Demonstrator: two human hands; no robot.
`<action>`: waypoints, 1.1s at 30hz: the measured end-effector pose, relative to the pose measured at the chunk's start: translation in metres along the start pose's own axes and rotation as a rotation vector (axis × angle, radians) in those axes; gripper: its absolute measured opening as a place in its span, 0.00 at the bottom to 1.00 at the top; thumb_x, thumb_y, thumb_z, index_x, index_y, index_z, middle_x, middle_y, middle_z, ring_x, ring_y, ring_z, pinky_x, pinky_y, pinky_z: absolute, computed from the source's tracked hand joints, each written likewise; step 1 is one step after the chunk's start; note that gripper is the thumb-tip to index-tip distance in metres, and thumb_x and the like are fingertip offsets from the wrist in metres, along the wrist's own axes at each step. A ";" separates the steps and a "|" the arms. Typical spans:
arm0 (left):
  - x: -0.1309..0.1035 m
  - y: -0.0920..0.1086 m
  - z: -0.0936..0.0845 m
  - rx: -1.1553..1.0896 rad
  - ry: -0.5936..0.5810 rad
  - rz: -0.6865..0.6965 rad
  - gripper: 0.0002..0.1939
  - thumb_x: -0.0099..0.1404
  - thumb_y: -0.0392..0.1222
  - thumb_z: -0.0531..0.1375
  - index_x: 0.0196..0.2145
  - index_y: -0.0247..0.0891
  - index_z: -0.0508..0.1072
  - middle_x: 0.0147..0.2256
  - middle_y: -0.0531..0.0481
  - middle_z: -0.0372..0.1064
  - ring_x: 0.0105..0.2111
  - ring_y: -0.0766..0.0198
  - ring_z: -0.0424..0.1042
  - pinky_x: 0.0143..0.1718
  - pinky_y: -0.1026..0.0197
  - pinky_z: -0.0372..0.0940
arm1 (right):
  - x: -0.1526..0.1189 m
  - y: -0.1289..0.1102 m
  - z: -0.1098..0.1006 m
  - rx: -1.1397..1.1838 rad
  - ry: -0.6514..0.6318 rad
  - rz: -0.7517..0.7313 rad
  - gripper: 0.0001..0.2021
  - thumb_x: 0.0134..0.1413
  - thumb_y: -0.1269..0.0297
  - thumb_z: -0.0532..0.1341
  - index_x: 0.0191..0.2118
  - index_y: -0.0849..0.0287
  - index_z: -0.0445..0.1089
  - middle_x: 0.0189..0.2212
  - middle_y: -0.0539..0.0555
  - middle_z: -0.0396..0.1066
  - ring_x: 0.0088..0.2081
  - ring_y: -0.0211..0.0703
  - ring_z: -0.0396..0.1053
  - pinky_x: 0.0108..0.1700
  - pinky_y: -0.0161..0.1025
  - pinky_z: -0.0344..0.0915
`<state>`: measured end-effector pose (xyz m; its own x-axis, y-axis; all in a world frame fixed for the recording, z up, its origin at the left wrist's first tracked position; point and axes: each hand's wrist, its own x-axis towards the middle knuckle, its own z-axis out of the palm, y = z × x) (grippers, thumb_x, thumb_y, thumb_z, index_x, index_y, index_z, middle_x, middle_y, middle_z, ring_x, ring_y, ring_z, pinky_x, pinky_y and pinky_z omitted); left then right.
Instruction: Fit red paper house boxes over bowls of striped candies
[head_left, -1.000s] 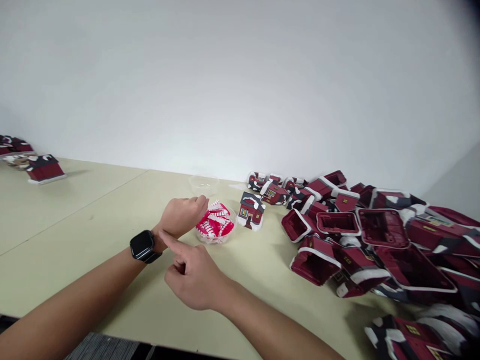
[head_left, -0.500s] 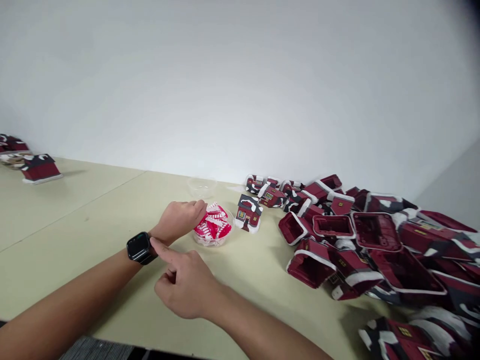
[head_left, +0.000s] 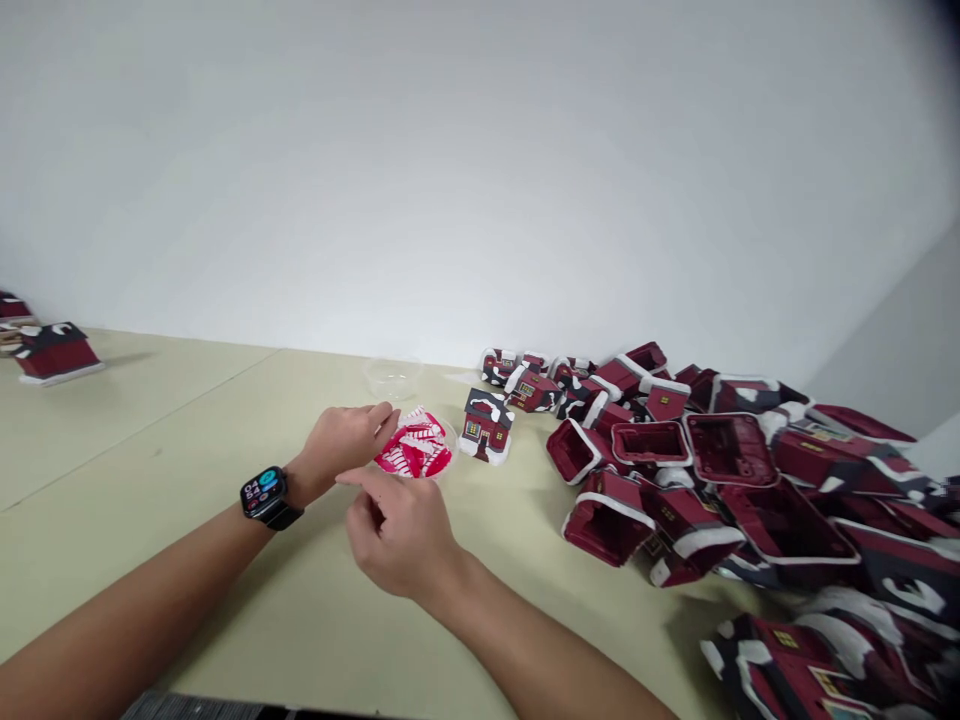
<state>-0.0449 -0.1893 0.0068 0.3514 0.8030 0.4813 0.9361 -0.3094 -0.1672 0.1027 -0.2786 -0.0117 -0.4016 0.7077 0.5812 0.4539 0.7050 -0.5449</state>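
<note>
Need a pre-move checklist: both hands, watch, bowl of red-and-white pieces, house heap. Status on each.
1. Right hand free: ok, index finger extended, nothing visible in it.
2. Left hand free: cannot tell, fingers curled, inside hidden.
3. Watch display on: ok, lit, on the left wrist.
4. Clear bowl uncovered: ok, red-and-white pieces exposed inside.
5. View of the bowl's left edge unobstructed: not ok, left hand is in the way.
6. House heap in order: not ok, jumbled, several with hollow open ends showing.
</note>
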 end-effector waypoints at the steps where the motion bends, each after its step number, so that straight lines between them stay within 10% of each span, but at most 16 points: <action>1: 0.002 -0.003 -0.003 -0.013 0.004 -0.018 0.23 0.77 0.50 0.47 0.31 0.36 0.71 0.24 0.46 0.72 0.22 0.63 0.67 0.26 0.59 0.42 | 0.002 0.002 -0.004 -0.018 0.033 -0.005 0.21 0.59 0.67 0.52 0.53 0.58 0.76 0.31 0.52 0.78 0.28 0.37 0.70 0.32 0.33 0.61; 10: 0.022 -0.028 -0.040 -0.378 -0.002 -0.247 0.24 0.74 0.55 0.48 0.30 0.38 0.72 0.21 0.51 0.66 0.23 0.63 0.64 0.27 0.61 0.50 | 0.021 0.038 -0.057 -0.140 0.351 0.214 0.15 0.65 0.69 0.53 0.49 0.58 0.75 0.42 0.54 0.78 0.44 0.40 0.73 0.49 0.34 0.65; 17: 0.001 -0.014 -0.003 -0.026 0.040 0.000 0.26 0.77 0.53 0.46 0.30 0.38 0.74 0.29 0.45 0.76 0.27 0.59 0.72 0.27 0.59 0.44 | 0.019 0.057 -0.048 -0.240 0.183 0.183 0.13 0.64 0.72 0.56 0.46 0.61 0.77 0.47 0.56 0.75 0.54 0.46 0.64 0.61 0.39 0.60; 33: -0.004 -0.009 0.006 0.051 0.017 0.212 0.20 0.78 0.44 0.49 0.31 0.36 0.71 0.26 0.44 0.72 0.25 0.59 0.70 0.26 0.56 0.38 | 0.015 0.050 -0.043 -0.305 0.011 0.262 0.10 0.65 0.70 0.56 0.42 0.61 0.75 0.46 0.55 0.75 0.50 0.46 0.65 0.53 0.39 0.60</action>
<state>-0.0545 -0.1870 0.0014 0.5405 0.7141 0.4449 0.8410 -0.4441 -0.3090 0.1534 -0.2345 -0.0044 -0.2332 0.8604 0.4532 0.7556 0.4537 -0.4724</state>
